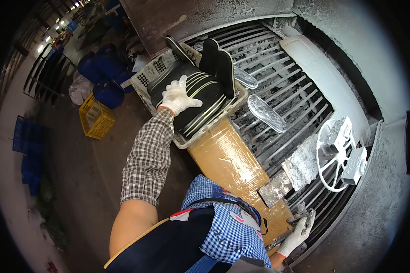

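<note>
My left hand (179, 97), in a white knit glove, lies with spread fingers on a stack of black shoe-sole-shaped pieces with pale edges (205, 88). They fill a dirty white plastic crate (143, 77); a few stand upright at its far side. Two shiny silver sole shapes (267, 113) lie on the slatted rack (300, 98) right of the crate. At the lower right, my gloved right hand (298, 236) is closed around a grey-crusted metal tool (299, 214), perhaps a spray gun. The hand partly hides it, so its kind is unclear.
A tape-covered cardboard piece (232, 152) lies along the rack's near edge. On the rack stand a white-coated spoked wheel (335, 157) and a crusted block (354, 166). Grey booth walls enclose the right. Blue drums (109, 93) and a yellow crate (97, 117) occupy the left floor.
</note>
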A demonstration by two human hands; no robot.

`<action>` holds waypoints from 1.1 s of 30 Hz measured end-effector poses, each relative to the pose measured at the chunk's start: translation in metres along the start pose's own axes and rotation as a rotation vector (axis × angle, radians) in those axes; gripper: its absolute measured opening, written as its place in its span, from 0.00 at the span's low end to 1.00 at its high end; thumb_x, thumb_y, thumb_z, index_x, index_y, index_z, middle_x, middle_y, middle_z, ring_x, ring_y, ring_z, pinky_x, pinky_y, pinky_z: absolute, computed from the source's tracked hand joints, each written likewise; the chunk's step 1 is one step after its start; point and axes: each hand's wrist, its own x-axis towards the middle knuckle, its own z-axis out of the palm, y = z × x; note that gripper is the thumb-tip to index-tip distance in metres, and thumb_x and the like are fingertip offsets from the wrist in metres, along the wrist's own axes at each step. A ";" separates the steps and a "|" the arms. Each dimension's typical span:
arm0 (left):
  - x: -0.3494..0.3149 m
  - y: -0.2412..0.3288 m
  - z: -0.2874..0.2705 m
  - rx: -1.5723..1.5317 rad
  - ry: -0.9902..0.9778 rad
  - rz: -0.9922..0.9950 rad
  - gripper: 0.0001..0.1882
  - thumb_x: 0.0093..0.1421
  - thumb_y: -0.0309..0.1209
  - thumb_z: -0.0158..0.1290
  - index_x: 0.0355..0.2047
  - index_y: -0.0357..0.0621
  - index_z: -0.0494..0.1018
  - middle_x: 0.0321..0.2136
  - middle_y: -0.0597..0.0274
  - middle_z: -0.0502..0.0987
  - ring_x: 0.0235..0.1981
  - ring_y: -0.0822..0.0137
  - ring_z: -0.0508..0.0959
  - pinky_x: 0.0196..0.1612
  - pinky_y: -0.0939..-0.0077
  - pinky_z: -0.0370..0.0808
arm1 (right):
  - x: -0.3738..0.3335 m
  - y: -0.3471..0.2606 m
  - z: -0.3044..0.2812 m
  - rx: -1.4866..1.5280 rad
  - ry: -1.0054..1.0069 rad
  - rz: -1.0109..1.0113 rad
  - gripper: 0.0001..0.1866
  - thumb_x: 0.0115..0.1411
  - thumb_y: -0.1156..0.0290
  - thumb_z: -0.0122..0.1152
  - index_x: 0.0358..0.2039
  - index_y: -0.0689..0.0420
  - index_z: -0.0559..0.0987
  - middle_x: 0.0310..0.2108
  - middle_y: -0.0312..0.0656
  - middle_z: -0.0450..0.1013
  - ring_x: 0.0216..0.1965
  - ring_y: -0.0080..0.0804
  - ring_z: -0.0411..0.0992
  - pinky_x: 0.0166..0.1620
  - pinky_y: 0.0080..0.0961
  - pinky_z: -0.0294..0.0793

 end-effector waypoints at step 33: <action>-0.035 0.046 -0.117 -0.862 0.421 0.111 0.54 0.39 0.39 0.76 0.67 0.40 0.66 0.58 0.45 0.79 0.61 0.51 0.78 0.66 0.63 0.73 | 0.016 -0.012 0.011 -0.095 -0.122 -0.074 0.25 0.73 0.67 0.63 0.65 0.66 0.75 0.60 0.53 0.77 0.60 0.42 0.74 0.65 0.36 0.71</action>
